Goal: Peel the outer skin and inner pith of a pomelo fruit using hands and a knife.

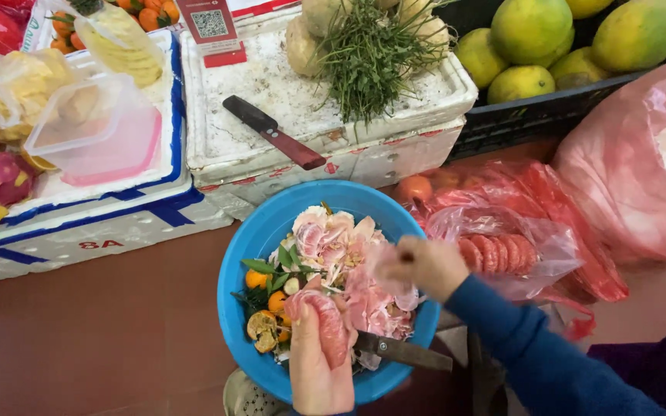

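Pomelo segment [325, 327], one pink peeled piece, lies lengthwise in the left hand [319, 362], its long axis pointing away from the person, over one blue bowl [248, 239] of peelings. The right hand [419, 266] pinches a blurred peel scrap. Two knives: one [402, 352] on the bowl's rim, another [273, 132] on a foam box [395, 146].

Basin [244, 266] before foam boxes [271, 85].
Peels [348, 262] in basin; knife [275, 132] on box; bagged segments [495, 250] right.
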